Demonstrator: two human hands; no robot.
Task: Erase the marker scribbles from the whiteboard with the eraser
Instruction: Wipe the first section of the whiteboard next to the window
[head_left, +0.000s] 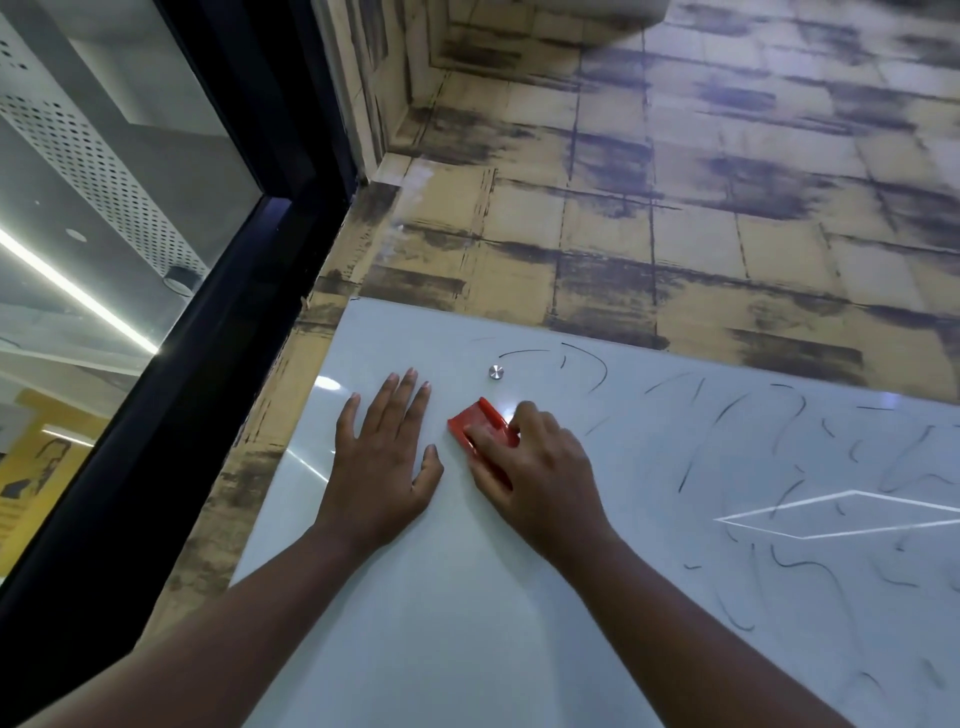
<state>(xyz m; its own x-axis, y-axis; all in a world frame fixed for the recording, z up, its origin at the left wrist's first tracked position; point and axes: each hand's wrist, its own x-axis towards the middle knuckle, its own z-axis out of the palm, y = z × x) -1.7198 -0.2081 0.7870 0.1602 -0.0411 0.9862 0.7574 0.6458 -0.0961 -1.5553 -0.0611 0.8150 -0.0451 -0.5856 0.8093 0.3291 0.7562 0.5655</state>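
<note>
Arms reach up from the bottom of the frame to a shiny white whiteboard on the wall. Near the middle, the left hand lies flat on the board with its fingers straight and spread, holding nothing. Just beside it, the right hand is curled over a red eraser and presses it on the board. The eraser looks small, light and stiff on top, so it should slide with little push. The long sides look like the best place to hold it, with the fingers on top to press down. The board looks smooth and slippery, so a firm grip will help.

A bit higher sits a round silver stud, with thin black lines curving next to it. More black marker scribbles fill the right side of the frame, well apart from the eraser, so most of the wiping is not yet done. Farther up is a yellow and grey patterned wall. At the upper left is a dark window frame.
</note>
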